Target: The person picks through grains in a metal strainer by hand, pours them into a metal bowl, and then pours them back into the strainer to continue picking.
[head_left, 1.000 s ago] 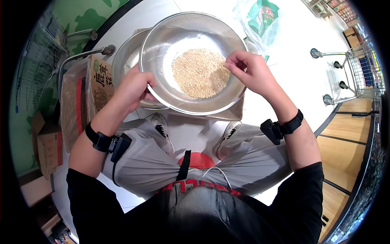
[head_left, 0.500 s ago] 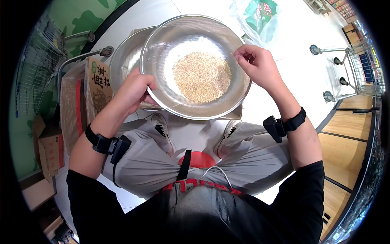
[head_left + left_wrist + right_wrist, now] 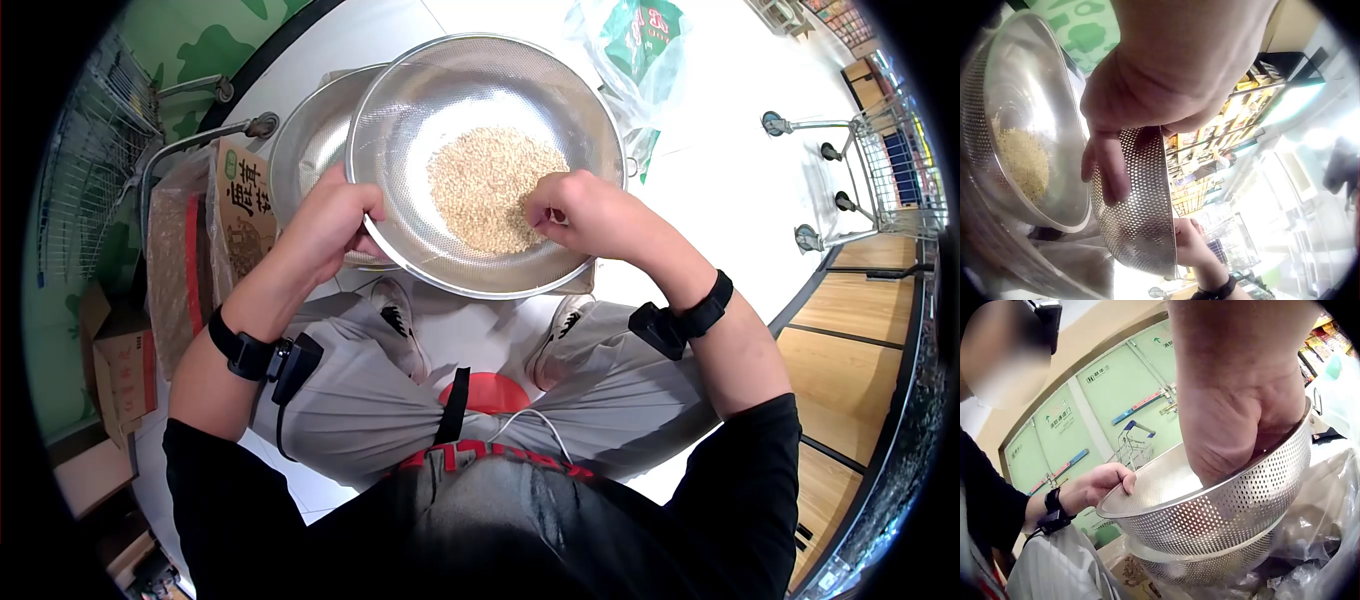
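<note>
A perforated steel colander (image 3: 480, 75) with a heap of pale grains (image 3: 480, 185) fills the upper middle of the head view. My left hand (image 3: 325, 222) grips its left rim, fingers curled beneath and thumb over the edge. My right hand (image 3: 592, 215) reaches in over the right side, fingers curled, fingertips right at the heap's edge. I cannot tell whether grains are between those fingertips. A second steel colander (image 3: 310, 150) sits lower, partly hidden behind the first. In the left wrist view, more grains (image 3: 1022, 165) lie in the lower colander.
Clear plastic bagging (image 3: 1329, 506) lies under the colanders. A cardboard box (image 3: 245, 205) with printed characters stands at the left, near cart wheels (image 3: 262, 125). A green-and-white plastic bag (image 3: 640, 50) lies at the upper right. Another cart (image 3: 885, 185) stands further right.
My right hand lifted from the grains to the right rim, then came back down and left into the heap. The upper colander shifted slightly toward me. My left hand keeps its grip.
</note>
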### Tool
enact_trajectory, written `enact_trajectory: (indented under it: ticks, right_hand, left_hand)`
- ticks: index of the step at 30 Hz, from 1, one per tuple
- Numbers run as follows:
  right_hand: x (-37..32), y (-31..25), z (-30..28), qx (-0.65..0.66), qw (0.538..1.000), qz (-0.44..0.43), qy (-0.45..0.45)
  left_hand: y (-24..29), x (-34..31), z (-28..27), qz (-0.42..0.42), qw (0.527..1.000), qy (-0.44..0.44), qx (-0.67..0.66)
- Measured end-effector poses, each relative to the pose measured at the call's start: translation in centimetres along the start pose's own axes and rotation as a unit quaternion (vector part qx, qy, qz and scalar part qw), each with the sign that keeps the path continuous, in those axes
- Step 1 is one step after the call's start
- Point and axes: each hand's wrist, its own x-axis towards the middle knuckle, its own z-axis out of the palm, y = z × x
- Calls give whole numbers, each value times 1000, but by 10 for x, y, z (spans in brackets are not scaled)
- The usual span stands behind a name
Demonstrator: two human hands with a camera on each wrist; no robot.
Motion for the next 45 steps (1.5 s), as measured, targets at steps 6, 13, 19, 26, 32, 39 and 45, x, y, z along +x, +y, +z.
enact_trajectory:
  ticks: [6,13,19,26,32,39,45]
  right_hand:
    - [3,-2,2,-25,998,39,-42]
    - [5,-4,9,-34,995,63,-66]
    - [6,-3,11,-41,993,66,-84]
    - [7,2,15,-39,992,66,-96]
    - [7,0,16,-28,989,84,-122]
    - [5,-5,20,-31,988,85,-125]
    - [1,-1,22,-39,990,67,-117]
  left_hand:
    - [1,-3,3,5,1000,4,-14]
    - [2,-3,3,-11,1000,4,9]
    - [4,-6,5,-2,1000,10,21]
    - [6,-8,8,-4,1000,6,27]
    - [5,-4,3,-15,998,6,58]
    - [1,-2,2,-1,999,4,44]
    - [-3,1,-2,5,999,-5,38]
